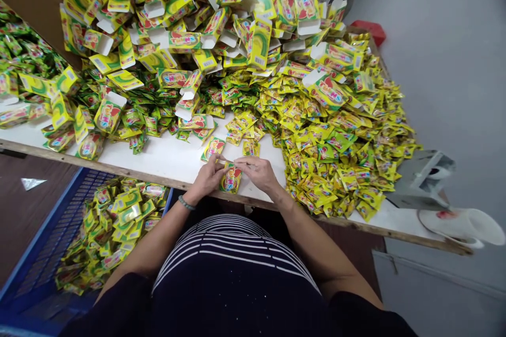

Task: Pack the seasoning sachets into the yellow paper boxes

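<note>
A small yellow and green candy box (231, 181) lies at the table's front edge, directly before me. My left hand (208, 177) is closed at its upper left, with thumb and fingers on the box's far end. From the other side my right hand (259, 172) reaches in, its fingers pinched together at the same end. The fingers cover that end, so its flap is hidden. Just beyond my left hand lies another candy box (213, 148). A yellow sachet (251, 148) rests just past my right hand, with several more sachets (241, 125) behind it.
Open candy boxes (174, 37) form a high heap at the back. Yellow sachets (340, 147) pile up on the right, green ones (27, 47) at far left. Below the table, a blue crate (43, 242) holds filled-looking boxes. A grey device (422, 181) and white cup (470, 226) stand far right.
</note>
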Demonstrator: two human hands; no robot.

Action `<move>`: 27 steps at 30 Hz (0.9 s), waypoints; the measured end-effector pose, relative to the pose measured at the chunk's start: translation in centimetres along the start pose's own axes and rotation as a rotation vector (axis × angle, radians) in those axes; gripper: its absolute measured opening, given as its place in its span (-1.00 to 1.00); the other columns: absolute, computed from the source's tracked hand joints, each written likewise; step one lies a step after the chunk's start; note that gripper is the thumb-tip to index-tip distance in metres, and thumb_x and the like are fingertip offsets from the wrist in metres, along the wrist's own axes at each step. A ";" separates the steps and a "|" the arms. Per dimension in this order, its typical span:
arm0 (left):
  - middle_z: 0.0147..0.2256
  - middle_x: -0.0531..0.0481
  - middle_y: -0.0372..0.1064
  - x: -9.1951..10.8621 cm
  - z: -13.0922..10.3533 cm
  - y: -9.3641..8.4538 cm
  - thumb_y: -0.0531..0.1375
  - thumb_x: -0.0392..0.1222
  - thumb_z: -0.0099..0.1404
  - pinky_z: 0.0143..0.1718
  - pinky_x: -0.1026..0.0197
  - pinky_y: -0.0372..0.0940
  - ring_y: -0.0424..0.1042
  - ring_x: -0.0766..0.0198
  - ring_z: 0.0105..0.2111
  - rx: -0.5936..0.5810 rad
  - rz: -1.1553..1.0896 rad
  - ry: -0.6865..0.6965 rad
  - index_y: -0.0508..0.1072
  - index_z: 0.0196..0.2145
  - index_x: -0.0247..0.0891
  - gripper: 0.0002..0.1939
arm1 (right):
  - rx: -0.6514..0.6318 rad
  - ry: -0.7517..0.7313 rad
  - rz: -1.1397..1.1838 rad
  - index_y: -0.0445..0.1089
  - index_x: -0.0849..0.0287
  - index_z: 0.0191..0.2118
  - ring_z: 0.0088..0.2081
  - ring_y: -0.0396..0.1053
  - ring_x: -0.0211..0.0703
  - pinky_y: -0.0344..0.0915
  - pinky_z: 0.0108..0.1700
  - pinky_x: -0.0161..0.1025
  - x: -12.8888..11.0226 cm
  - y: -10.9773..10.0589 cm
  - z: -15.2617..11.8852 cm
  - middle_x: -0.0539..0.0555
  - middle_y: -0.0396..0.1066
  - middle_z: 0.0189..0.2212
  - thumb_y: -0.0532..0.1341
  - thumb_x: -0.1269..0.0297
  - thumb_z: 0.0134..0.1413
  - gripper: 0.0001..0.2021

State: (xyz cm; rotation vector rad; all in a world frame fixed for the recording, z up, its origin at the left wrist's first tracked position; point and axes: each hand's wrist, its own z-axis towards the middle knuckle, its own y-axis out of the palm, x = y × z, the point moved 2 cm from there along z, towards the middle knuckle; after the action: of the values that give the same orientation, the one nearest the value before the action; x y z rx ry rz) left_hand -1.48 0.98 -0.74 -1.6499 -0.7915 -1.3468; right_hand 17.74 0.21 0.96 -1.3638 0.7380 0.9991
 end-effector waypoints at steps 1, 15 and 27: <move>-0.56 0.23 0.22 -0.1 0.0 0.0 0.13 -0.04 0.34 -0.48 0.33 0.03 0.13 0.39 -0.57 0.006 -0.008 -0.008 0.17 -0.05 -0.19 -0.69 | -0.038 -0.002 -0.002 0.59 0.11 -0.28 -0.16 0.52 -0.06 0.40 -0.08 -0.16 -0.4 -0.2 0.2 0.10 0.60 -0.24 0.25 0.10 0.14 -0.76; -0.52 0.20 0.31 0.0 -0.1 0.0 0.15 0.02 0.34 -0.45 0.31 0.07 0.19 0.37 -0.55 -0.047 -0.061 -0.017 0.13 -0.01 -0.18 -0.61 | -0.351 0.048 -0.189 0.63 0.19 -0.29 -0.37 0.49 -0.17 0.29 -0.30 -0.30 -1.8 -1.5 3.7 0.05 0.61 -0.38 0.26 0.27 0.10 -0.81; -0.56 0.22 0.26 0.4 -0.1 0.1 0.11 0.00 0.36 -0.44 0.28 0.05 0.16 0.35 -0.56 -0.046 0.030 0.025 0.14 0.05 -0.22 -0.60 | -0.461 -0.003 -0.342 0.63 0.17 -0.19 -0.30 0.52 -0.13 0.29 -0.26 -0.31 -1.7 -1.0 4.6 0.06 0.63 -0.31 0.21 0.35 0.16 -0.77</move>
State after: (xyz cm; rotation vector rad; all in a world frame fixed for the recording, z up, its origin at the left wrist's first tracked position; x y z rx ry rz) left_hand -1.37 0.84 -0.38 -1.6707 -0.7235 -1.3717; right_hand 17.36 4.54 3.33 -1.8131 0.2576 0.9241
